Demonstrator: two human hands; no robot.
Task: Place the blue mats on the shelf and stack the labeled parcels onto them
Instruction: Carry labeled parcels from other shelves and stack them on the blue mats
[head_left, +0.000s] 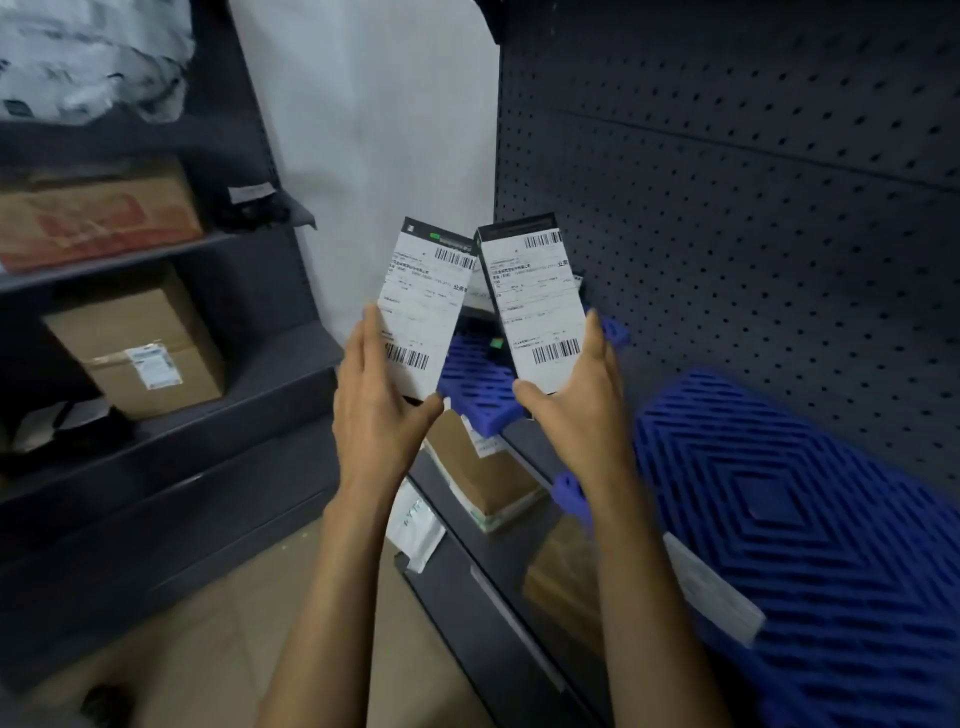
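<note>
Each hand holds a labeled parcel up: left hand (382, 410) clasps one parcel (423, 306), right hand (576, 410) the other (535, 306), above the far blue mat (472, 374). A near blue mat (810, 545) covers the shelf (519, 597); cardboard boxes (480, 478) crowd below.

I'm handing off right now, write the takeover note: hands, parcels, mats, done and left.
Left hand: grip shut on one labeled parcel.
Right hand: grip shut on a second labeled parcel.
Both are held up, label facing you, in front of the far blue mat.
Done: far mat and near blue mat lie on the shelf.
Left: set both parcels on the mats.
</note>
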